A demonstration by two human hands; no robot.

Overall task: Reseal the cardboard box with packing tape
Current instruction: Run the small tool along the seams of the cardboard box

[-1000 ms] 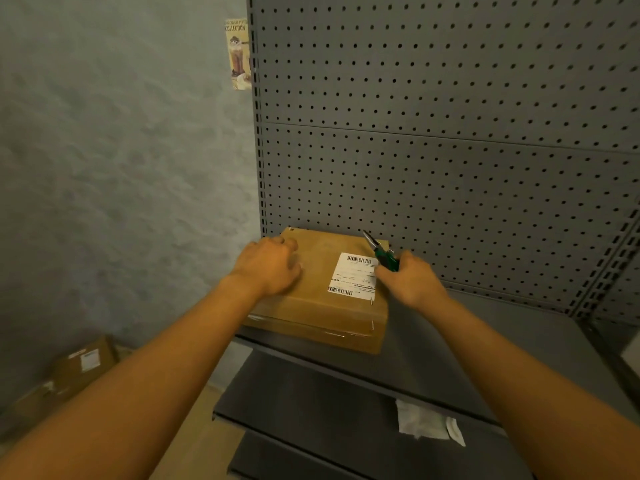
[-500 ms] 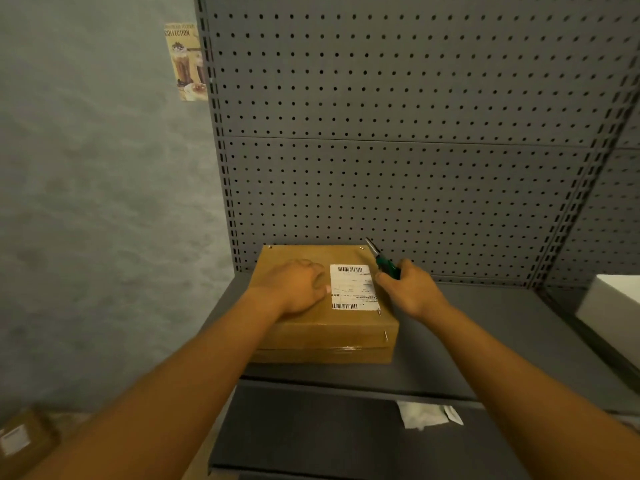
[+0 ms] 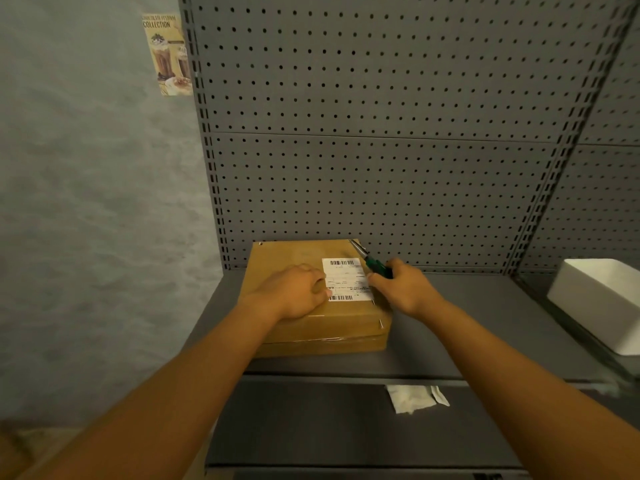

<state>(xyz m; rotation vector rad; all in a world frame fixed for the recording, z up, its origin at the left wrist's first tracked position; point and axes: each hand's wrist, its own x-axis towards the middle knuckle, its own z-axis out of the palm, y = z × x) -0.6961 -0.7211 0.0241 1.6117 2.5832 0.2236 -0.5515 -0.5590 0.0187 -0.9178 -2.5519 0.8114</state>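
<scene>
A flat brown cardboard box [image 3: 291, 252] lies on the grey shelf [image 3: 467, 323], against the pegboard. A white shipping label [image 3: 346, 275] with barcodes is stuck on its lid. My left hand [image 3: 294, 292] rests on top of the lid, left of the label, fingers curled downward. My right hand [image 3: 405, 289] grips a green-handled tool [image 3: 375, 265] at the box's right edge; its metal tip points to the far right corner of the lid. No packing tape is in view.
A white rectangular bin [image 3: 602, 303] stands at the shelf's right end. A grey pegboard back panel [image 3: 381, 150] rises behind the box. A crumpled white paper [image 3: 412, 398] lies on the lower shelf. A drinks poster [image 3: 168, 53] hangs on the wall to the left.
The view has swung to face the shelf squarely. My left hand slid right across the lid toward the label. The right hand still holds the tool at the box's right edge.
</scene>
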